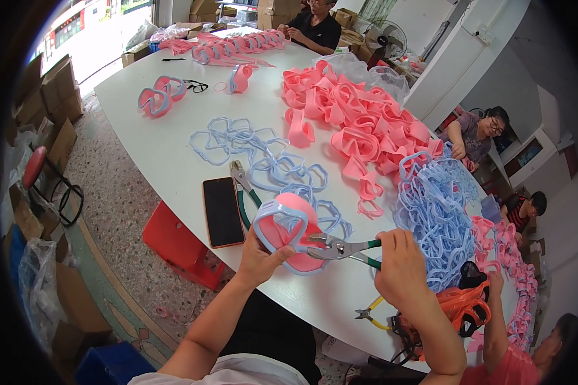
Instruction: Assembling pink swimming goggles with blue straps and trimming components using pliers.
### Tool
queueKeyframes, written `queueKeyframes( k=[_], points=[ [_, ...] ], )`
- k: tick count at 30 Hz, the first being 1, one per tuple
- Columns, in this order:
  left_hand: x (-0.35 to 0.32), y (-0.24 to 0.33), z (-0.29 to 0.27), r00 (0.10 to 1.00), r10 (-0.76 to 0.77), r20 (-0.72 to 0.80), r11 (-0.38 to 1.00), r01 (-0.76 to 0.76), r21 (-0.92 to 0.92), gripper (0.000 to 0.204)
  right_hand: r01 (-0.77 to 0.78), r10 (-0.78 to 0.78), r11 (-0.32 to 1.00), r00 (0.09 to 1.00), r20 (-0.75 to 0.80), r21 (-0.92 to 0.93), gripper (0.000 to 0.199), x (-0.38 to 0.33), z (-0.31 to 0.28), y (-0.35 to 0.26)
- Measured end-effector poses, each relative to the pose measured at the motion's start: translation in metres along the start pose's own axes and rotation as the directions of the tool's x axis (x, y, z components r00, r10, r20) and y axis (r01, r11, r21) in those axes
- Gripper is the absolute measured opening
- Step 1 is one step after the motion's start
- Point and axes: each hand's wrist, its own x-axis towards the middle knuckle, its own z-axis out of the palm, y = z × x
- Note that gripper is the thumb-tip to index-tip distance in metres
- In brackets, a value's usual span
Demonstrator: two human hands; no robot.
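Note:
My left hand (260, 260) grips a mask-like piece, a pink soft skirt with a light blue frame (271, 221), above the table's near edge. My right hand (401, 266) is closed round the green handles of slip-joint pliers (340, 248), whose jaws reach the right rim of the pink part. Whether the jaws bite on it I cannot tell. Loose light blue frames (282, 168) lie just beyond. To the left are a second pair of green-handled pliers (239, 174) and a dark phone (223, 212).
On the white table (154, 144) are a heap of pink skirts (359, 122), a pile of blue frames (433, 212), yellow-handled cutters (366, 313) and an orange bag (459, 308). Finished-looking masks (164, 96) sit far left. Several people work round it. A red stool (180, 244) stands below.

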Motion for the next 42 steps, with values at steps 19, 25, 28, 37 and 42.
queueKeyframes(
  k=[19,25,28,37,42],
  points=[
    [-0.003,0.005,0.014,0.998,-0.041,0.040,0.992,0.036,0.123,0.068,-0.175,0.141,0.953,0.979,0.147,0.249,0.034,-0.011,0.025,-0.005],
    [-0.007,0.011,0.021,1.000,-0.027,0.010,0.988,0.026,0.151,0.059,-0.160,0.146,0.951,0.987,0.072,0.264,0.035,-0.015,0.017,-0.001],
    [-0.006,0.013,0.024,1.000,-0.006,0.017,0.978,0.002,0.210,0.051,-0.245,0.201,0.933,0.962,0.183,0.263,0.034,-0.017,0.021,0.005],
    [0.005,0.011,0.003,0.982,-0.155,-0.108,0.953,0.177,0.246,0.048,-0.150,0.109,0.920,0.985,0.131,0.361,0.032,-0.032,0.035,0.014],
    [0.013,0.004,-0.020,0.954,-0.231,-0.192,0.973,0.225,-0.052,0.053,-0.376,0.283,0.907,0.878,0.387,0.190,0.032,-0.051,0.079,-0.005]
  ],
)
